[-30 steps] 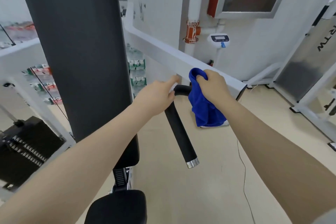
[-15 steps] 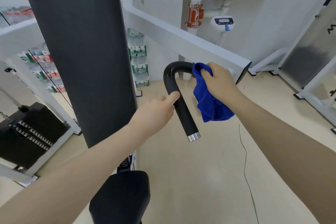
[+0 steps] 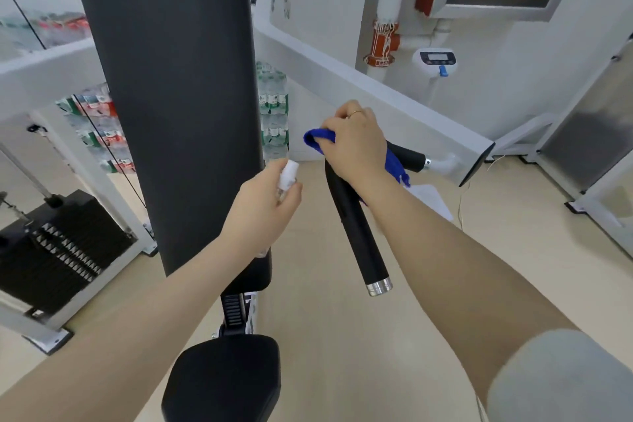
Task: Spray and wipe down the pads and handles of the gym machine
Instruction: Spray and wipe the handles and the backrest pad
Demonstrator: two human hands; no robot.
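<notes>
A black curved handle (image 3: 356, 233) with a silver end cap hangs from the machine's white arm (image 3: 376, 96). My right hand (image 3: 356, 144) grips a blue cloth (image 3: 320, 139) wrapped over the handle's upper bend. My left hand (image 3: 267, 205) holds a small spray bottle with a white cap (image 3: 287, 175) just left of the handle. The tall black back pad (image 3: 171, 96) stands to the left, and the black seat pad (image 3: 222, 377) lies below.
A black weight stack (image 3: 58, 250) with cable sits at the left. Cases of bottled water (image 3: 272, 110) stand behind the pad. Another white machine frame (image 3: 589, 154) is at the right. A thin wire (image 3: 460, 209) and white paper lie on the beige floor.
My right hand has moved the cloth from the side of the handle's bend onto its top. My left hand has drawn back from the handle, and the spray bottle's cap now shows.
</notes>
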